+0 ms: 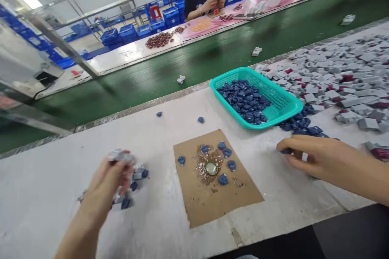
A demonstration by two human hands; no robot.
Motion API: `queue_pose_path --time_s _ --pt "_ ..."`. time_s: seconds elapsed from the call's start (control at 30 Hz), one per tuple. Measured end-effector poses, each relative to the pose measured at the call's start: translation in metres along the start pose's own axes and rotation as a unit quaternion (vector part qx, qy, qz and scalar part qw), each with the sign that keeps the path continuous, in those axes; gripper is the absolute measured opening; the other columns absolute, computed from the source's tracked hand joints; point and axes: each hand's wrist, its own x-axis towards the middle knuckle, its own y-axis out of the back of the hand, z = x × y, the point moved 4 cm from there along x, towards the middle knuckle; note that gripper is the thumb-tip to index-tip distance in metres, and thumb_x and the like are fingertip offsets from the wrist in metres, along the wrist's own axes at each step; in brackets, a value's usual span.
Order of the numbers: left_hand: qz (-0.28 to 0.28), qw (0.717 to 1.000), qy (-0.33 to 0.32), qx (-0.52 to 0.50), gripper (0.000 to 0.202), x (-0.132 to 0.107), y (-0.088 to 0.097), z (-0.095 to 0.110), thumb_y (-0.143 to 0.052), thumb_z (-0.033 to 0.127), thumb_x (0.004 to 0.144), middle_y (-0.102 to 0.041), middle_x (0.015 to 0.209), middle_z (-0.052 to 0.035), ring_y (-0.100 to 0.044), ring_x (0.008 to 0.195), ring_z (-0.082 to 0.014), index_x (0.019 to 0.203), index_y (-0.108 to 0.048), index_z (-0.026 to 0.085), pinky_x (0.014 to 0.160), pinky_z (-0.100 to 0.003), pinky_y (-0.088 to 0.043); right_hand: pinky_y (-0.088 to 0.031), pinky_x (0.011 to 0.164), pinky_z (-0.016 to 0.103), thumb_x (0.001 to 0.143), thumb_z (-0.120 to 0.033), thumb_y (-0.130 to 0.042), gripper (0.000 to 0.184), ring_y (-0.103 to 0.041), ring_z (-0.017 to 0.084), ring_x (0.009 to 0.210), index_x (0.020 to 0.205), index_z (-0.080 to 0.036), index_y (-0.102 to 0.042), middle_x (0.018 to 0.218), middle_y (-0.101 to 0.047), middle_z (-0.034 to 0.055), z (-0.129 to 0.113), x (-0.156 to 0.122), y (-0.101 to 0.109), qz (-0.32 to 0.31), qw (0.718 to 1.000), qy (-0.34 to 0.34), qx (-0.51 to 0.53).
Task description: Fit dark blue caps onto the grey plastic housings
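Note:
On the left, my left hand is closed around a small grey-white plastic piece, slightly blurred. Under and beside it lies a small cluster of grey-white pieces with dark blue parts, partly hidden by the hand. My right hand pinches a dark blue, ridged shell-like piece between thumb and fingers. Between the hands lies a brown cardboard sheet. A small round cap-like dish sits on it amid a wet stain and white flecks, with several blue ridged pieces around it.
A turquoise basket holds many blue pieces, with more spilled beside it. Grey-white and dark red pieces are heaped at right. Beyond runs a green conveyor belt carrying a few white pieces. Across it, a person works at another bench.

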Motion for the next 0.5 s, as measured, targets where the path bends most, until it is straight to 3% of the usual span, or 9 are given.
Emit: queue_pose_path --time_s 0.07,0.13,0.23,0.33,0.43,0.5 --pt "-0.081 0.994 0.038 -0.066 0.019 -0.036 -0.012 -0.018 -0.078 0.037 0.076 -0.059 0.059 0.0028 -0.044 0.041 -0.0087 0.085 -0.074 0.020 0.036 -0.019 -0.037 -0.051 0.054 0.027 0.093 -0.038 -0.064 0.014 -0.067 0.017 0.068 0.088 -0.029 -0.074 0.089 -0.071 0.0057 -0.025 -0.001 -0.017 -0.071 0.991 0.025 0.113" --pt "-0.156 0.977 0.051 -0.138 0.024 -0.066 -0.025 -0.034 -0.077 0.043 0.082 -0.059 0.063 0.0026 -0.046 0.044 -0.0075 0.086 -0.074 0.020 0.039 -0.018 -0.041 -0.055 0.055 0.026 0.091 -0.041 -0.066 0.016 -0.068 0.018 0.075 0.087 -0.028 -0.074 0.097 -0.070 0.0069 -0.048 -0.001 -0.035 -0.094 0.970 0.008 0.223" --pt "-0.189 0.953 0.097 -0.216 0.038 -0.098 -0.045 -0.052 -0.078 0.055 0.081 -0.059 0.063 0.0021 -0.047 0.045 -0.0066 0.086 -0.074 0.017 0.041 -0.017 -0.043 -0.059 0.062 0.028 0.088 -0.045 -0.070 0.021 -0.070 0.019 0.079 0.081 -0.025 -0.072 0.090 -0.070 0.0054 -0.078 0.004 -0.059 -0.122 0.943 -0.018 0.309" --pt "-0.143 0.930 0.177 -0.288 0.045 -0.118 -0.064 -0.059 -0.081 0.060 0.075 -0.060 0.064 0.0017 -0.049 0.049 -0.0065 0.082 -0.074 0.016 0.042 -0.015 -0.042 -0.060 0.064 0.030 0.092 -0.040 -0.064 0.020 -0.070 0.020 0.076 0.084 -0.023 -0.072 0.086 -0.072 0.0056 -0.097 0.014 -0.067 -0.100 0.962 0.015 0.254" --pt "-0.129 0.905 0.222 -0.338 0.044 -0.131 -0.078 -0.057 -0.087 0.058 0.069 -0.068 0.068 -0.0013 -0.056 0.056 -0.0082 0.080 -0.077 0.016 0.043 -0.014 -0.044 -0.061 0.068 0.034 0.094 -0.027 -0.056 0.020 -0.073 0.022 0.080 0.107 -0.022 -0.071 0.100 -0.077 0.0083 -0.108 0.025 -0.066 -0.036 0.984 0.127 0.116" --pt "-0.133 0.891 0.238 -0.363 0.042 -0.134 -0.083 -0.055 -0.091 0.054 0.066 -0.076 0.076 -0.0040 -0.064 0.060 -0.0096 0.082 -0.079 0.017 0.047 -0.015 -0.048 -0.061 0.070 0.035 0.095 -0.018 -0.051 0.025 -0.074 0.023 0.083 0.112 -0.022 -0.069 0.101 -0.077 0.0079 -0.113 0.030 -0.070 -0.018 0.976 0.214 0.035"
